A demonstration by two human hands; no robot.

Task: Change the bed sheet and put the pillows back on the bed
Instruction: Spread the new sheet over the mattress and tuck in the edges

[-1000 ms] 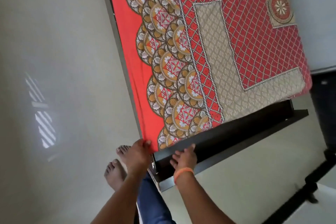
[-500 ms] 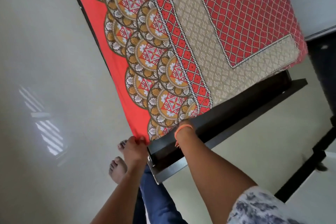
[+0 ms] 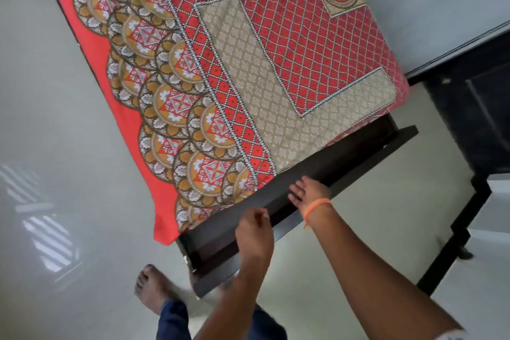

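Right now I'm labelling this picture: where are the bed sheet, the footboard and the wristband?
bed sheet (image 3: 248, 85), head view, patterned top.
footboard (image 3: 345, 157), head view, dark inner face.
wristband (image 3: 317, 205), head view, orange band on right wrist.

A dark bed (image 3: 317, 182) stands on a pale floor (image 3: 69, 119); a red patterned sheet (image 3: 248, 63) (scalloped border, lattice centre) covers its top.
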